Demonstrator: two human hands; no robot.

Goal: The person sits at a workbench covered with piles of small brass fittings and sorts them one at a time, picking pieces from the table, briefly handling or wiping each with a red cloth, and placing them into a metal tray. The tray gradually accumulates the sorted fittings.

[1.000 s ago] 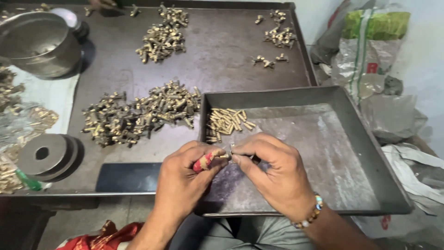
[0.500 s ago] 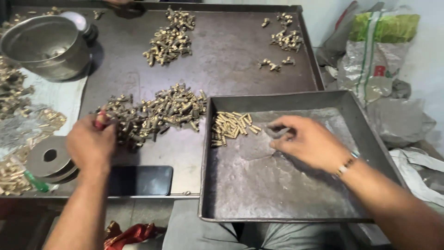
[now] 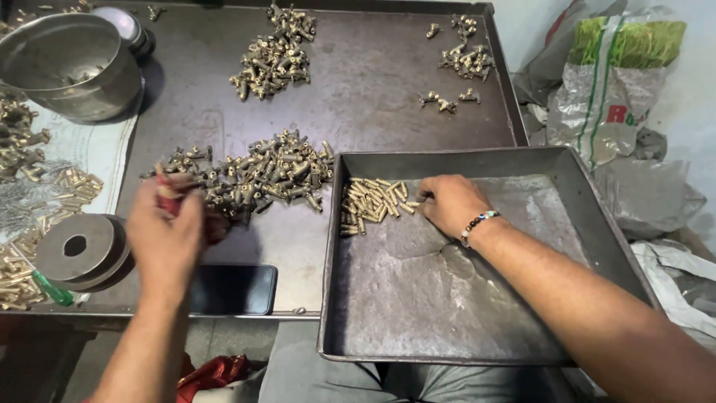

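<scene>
Reaching apart now, we have split our hands, joined a second ago over the grey tray (image 3: 597, 246). Our left hand (image 3: 168, 231) has gone to the big brass heap (image 3: 253, 175) on the bench (image 3: 373, 82), its grip curled round something red; whether it pinches a fitting we cannot tell. Our right hand (image 3: 450, 203) rests half-closed, fingertips touching the small row of brass pieces (image 3: 371, 203) in the tray's near-left corner.

I sit in a small metal workshop: heaps of brass fittings (image 3: 257, 175) cover my steel worktop (image 3: 373, 82), beside a dented tray (image 3: 447, 298) and sacks (image 3: 611, 82).
</scene>
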